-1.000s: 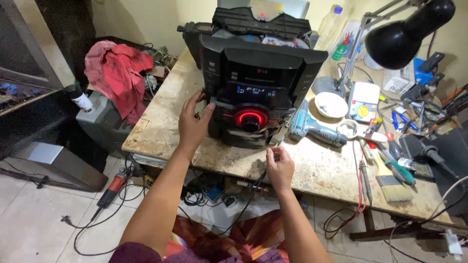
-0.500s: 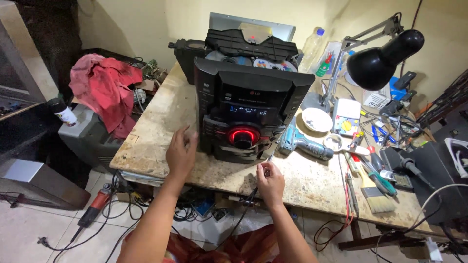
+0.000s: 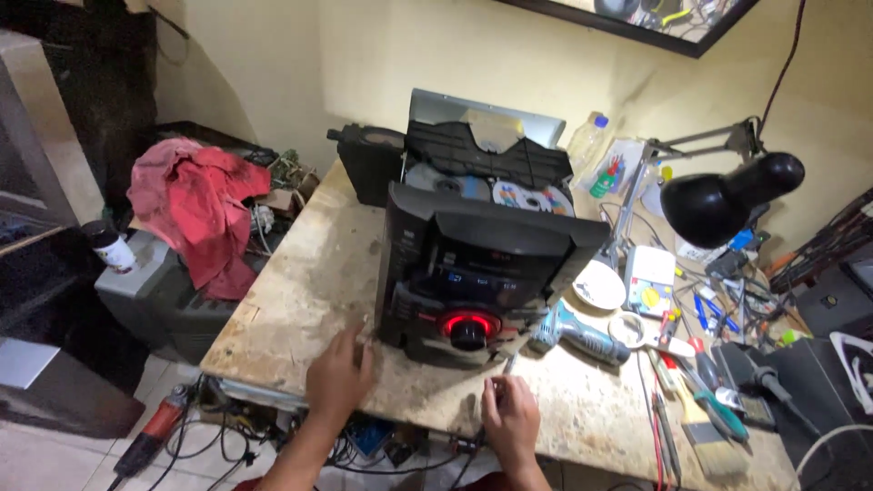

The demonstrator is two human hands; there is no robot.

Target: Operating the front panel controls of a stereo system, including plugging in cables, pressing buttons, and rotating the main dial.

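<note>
A black stereo unit (image 3: 482, 264) with a glowing red ring knob (image 3: 468, 327) stands on a worn wooden table (image 3: 300, 300). Its top is off, and discs show in the tray (image 3: 509, 193) behind the front panel. My left hand (image 3: 338, 377) lies flat on the table, fingers apart, touching the unit's lower left corner. In front of the unit, near the table's front edge, my right hand (image 3: 511, 416) is pinched on a thin tool (image 3: 509, 364) that points up toward the unit's base.
A teal cordless drill (image 3: 577, 335), a white bowl (image 3: 598, 285), a magnifying glass (image 3: 637, 332) and several hand tools crowd the right side under a black desk lamp (image 3: 727, 205). A red cloth (image 3: 195, 209) lies left of the table. An angle grinder (image 3: 150, 436) and cables lie on the floor.
My left hand has slid off the stereo's front left side down onto the table. The right hand stays by the front edge. The view has drawn back and shifted.
</note>
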